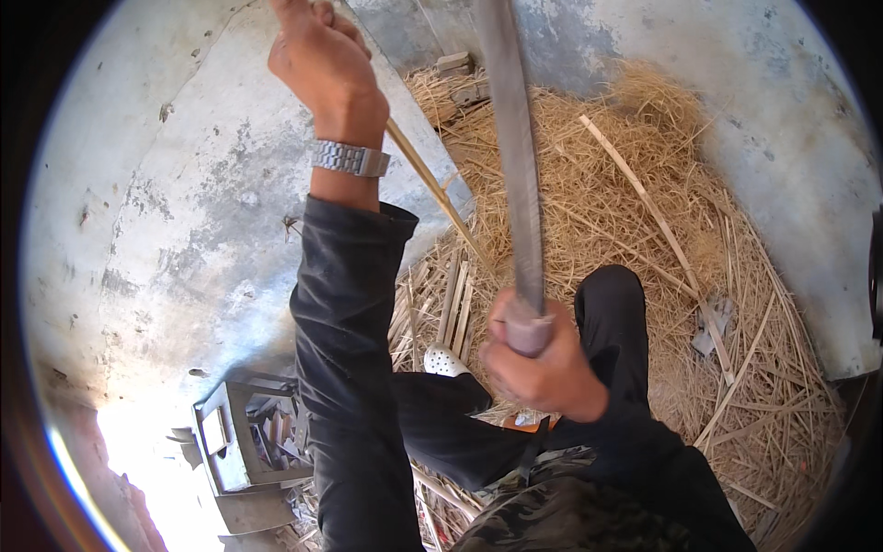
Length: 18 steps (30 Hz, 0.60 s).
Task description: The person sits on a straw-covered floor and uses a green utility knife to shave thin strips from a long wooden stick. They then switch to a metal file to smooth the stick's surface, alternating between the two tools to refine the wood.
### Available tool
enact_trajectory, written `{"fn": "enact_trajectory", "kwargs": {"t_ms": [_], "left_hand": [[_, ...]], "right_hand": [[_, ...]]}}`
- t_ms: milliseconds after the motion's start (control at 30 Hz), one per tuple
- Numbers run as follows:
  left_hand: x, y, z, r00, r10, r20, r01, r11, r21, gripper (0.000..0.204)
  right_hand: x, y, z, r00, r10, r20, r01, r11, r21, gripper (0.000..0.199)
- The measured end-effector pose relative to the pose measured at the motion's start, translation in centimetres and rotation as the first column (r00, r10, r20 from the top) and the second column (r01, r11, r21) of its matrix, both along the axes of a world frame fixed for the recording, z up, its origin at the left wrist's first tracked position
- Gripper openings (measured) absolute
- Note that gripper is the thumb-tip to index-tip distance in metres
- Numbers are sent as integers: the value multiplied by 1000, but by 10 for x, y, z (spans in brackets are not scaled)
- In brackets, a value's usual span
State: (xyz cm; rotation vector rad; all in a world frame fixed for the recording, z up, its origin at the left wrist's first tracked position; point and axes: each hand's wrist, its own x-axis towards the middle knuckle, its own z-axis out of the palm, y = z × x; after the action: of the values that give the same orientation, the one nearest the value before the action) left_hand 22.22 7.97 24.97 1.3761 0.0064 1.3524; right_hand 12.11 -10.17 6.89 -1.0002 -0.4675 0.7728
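The long, broad grey metal blade with a pale purplish rounded handle (521,175) is in the right hand (543,377), fingers wrapped tightly round the handle, over the left part of a loose heap of straw-coloured shavings (598,198) on the floor. It looks heavy and stiff to me, so only the handle is fit to hold. Its long axis runs away from the body, leaning slightly left; the tip is out of sight. Beside it, a slim yellow-tan cane (428,175), probably light and springy, slants from behind the left wrist toward the heap's left edge. The raised left hand (326,69) has folded fingers; whether they pinch the cane, I cannot tell.
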Motion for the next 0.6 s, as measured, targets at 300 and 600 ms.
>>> {"fn": "enact_trajectory", "kwargs": {"t_ms": [300,600], "left_hand": [[12,22,-61,986,28,-162,-22,999,37,54],[-8,-1,53,1000,-11,26,10,998,69,55]], "right_hand": [[5,-22,-79,968,134,-213,-194,936,-295,19],[26,-38,-14,988,69,-137,-104,958,-267,12]]}}
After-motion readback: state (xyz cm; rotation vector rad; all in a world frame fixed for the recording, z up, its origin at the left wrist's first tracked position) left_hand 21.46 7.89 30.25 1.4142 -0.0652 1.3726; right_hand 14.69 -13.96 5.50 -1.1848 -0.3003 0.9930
